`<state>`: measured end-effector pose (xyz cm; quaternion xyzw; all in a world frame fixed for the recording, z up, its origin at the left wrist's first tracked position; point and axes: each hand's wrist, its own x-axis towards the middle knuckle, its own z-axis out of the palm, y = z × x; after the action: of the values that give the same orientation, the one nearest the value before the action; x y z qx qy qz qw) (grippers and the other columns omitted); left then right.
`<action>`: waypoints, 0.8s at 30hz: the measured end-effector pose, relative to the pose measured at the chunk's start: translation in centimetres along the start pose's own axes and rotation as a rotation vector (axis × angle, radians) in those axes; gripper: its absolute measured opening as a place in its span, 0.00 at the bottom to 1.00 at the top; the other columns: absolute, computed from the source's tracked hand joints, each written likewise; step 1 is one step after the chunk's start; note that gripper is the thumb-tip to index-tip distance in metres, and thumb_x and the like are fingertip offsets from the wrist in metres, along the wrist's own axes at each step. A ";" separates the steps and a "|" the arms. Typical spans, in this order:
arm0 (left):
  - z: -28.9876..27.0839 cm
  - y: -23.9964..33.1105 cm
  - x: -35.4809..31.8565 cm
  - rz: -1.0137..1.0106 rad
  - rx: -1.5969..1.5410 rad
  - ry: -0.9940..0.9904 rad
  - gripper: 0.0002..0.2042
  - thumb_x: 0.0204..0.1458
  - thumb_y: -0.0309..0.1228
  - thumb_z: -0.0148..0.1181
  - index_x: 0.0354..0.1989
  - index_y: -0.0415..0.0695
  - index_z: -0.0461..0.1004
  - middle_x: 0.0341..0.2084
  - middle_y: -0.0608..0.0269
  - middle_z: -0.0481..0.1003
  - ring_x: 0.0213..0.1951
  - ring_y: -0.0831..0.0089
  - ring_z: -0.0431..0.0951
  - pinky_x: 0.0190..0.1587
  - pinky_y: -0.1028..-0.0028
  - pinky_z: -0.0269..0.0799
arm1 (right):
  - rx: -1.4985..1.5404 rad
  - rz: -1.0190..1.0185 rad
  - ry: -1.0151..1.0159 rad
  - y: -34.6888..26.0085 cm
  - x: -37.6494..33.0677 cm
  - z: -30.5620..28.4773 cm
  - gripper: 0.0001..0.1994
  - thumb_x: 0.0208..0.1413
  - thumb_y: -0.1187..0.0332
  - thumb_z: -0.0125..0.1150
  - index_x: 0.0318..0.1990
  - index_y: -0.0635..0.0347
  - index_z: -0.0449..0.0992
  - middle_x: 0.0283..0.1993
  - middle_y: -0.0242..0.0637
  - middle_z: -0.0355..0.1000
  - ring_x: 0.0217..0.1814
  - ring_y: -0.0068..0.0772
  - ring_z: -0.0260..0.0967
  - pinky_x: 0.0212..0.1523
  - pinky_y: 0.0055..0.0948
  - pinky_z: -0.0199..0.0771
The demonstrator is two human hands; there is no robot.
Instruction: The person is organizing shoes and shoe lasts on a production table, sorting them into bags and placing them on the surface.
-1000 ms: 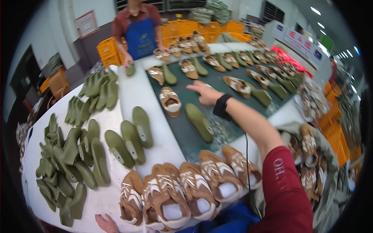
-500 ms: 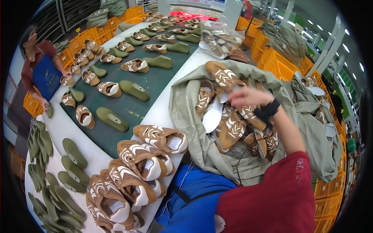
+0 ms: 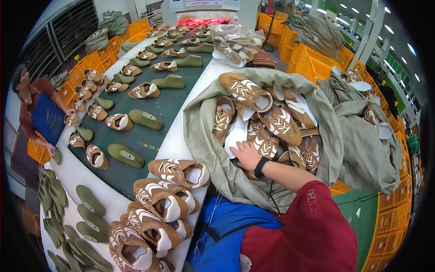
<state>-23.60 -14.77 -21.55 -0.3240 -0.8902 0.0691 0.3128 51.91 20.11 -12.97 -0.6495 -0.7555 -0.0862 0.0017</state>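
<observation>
Brown shoes [image 3: 281, 126] lie beside the spread right hand [image 3: 248, 157]; left hand, I cannot tell.

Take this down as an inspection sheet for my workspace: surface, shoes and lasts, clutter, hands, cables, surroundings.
Surface: white table with a green strip, mostly covered.
Shoes: brown-and-white shoes crowd the near edge; more stand on the strip and fill the open sack.
Lasts: green lasts lie on the strip and cluster at left.
Clutter: clear bag of shoes beyond the sack; second sack at right.
Right hand: at a white insole in the sack; grip unclear.
Left hand: not in view.
Cables: black cord below the right wrist; far end unclear.
Surroundings: orange crates; co-worker at left.
</observation>
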 end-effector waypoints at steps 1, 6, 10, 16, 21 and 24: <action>0.7 -0.1 0.1 0.005 -0.005 0.007 0.24 0.53 0.49 0.45 0.45 0.39 0.68 0.37 0.49 0.71 0.37 0.54 0.73 0.37 0.60 0.71 | 0.001 0.010 0.003 0.4 0.5 1.0 0.27 0.44 0.65 0.56 0.55 0.52 0.62 0.52 0.44 0.61 0.51 0.44 0.60 0.47 0.42 0.59; 3.6 -1.1 -0.2 0.097 -0.044 0.355 0.20 0.53 0.46 0.46 0.40 0.41 0.72 0.31 0.50 0.73 0.31 0.55 0.74 0.33 0.60 0.71 | 0.025 0.129 -0.182 0.9 3.3 1.4 0.32 0.43 0.65 0.58 0.59 0.54 0.57 0.55 0.48 0.58 0.54 0.48 0.59 0.46 0.44 0.62; 2.2 -1.3 -0.6 0.059 -0.022 0.033 0.21 0.54 0.46 0.45 0.41 0.39 0.70 0.33 0.49 0.72 0.33 0.55 0.74 0.34 0.60 0.71 | 0.291 0.062 -0.183 4.3 5.0 -1.5 0.32 0.38 0.64 0.63 0.55 0.57 0.59 0.50 0.47 0.62 0.49 0.48 0.63 0.44 0.41 0.68; -4.6 2.2 0.8 -0.219 -0.176 -0.197 0.25 0.54 0.47 0.43 0.47 0.35 0.66 0.40 0.44 0.70 0.41 0.53 0.72 0.44 0.61 0.68 | -0.119 0.532 0.156 12.9 7.2 -6.6 0.13 0.42 0.67 0.56 0.39 0.53 0.74 0.39 0.37 0.69 0.47 0.42 0.63 0.45 0.45 0.64; -4.6 2.1 0.7 -0.223 -0.174 -0.236 0.27 0.54 0.48 0.43 0.49 0.32 0.64 0.43 0.43 0.69 0.44 0.52 0.71 0.49 0.60 0.65 | -0.314 0.392 -0.019 15.7 5.9 -4.9 0.09 0.46 0.67 0.52 0.32 0.54 0.78 0.39 0.37 0.71 0.49 0.42 0.62 0.52 0.48 0.58; -3.2 1.4 0.3 -0.214 -0.203 -0.189 0.27 0.54 0.47 0.43 0.49 0.33 0.64 0.44 0.44 0.69 0.45 0.52 0.70 0.49 0.60 0.65 | 0.487 0.253 -0.030 15.0 5.7 -8.9 0.15 0.46 0.65 0.58 0.39 0.64 0.72 0.39 0.41 0.71 0.39 0.40 0.68 0.43 0.32 0.66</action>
<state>-21.09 -13.78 -19.28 -0.2495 -0.9474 -0.0249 0.1991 64.75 26.63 -1.61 -0.7205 -0.6666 0.1083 0.1574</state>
